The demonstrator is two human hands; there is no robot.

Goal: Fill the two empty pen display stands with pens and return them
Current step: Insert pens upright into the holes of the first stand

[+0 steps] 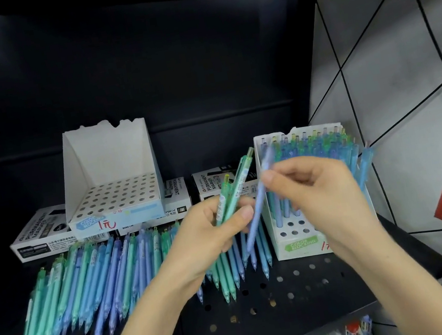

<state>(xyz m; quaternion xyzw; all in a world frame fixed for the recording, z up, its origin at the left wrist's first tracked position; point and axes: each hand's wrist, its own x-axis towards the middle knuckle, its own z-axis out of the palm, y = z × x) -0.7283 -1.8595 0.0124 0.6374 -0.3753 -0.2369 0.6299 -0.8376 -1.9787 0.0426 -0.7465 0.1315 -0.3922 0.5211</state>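
Head view: the left hand (211, 234) is curling its fingers round a small bundle of green pens (238, 177). The right hand (320, 185) is pinching one lilac pen (260, 201) between thumb and fingertips, tip slanting downward. The partly filled stand (301, 244) is sitting just below the right fingers, with free holes (294, 228) in front. Probably best is lowering the pen upright into one, knuckles clear of seated pens. The empty stand (108, 169) is waiting well left of the left fingers, and loose pens (100, 277) are lying below them.

The head view looks down, close, onto the shelf (295, 296).
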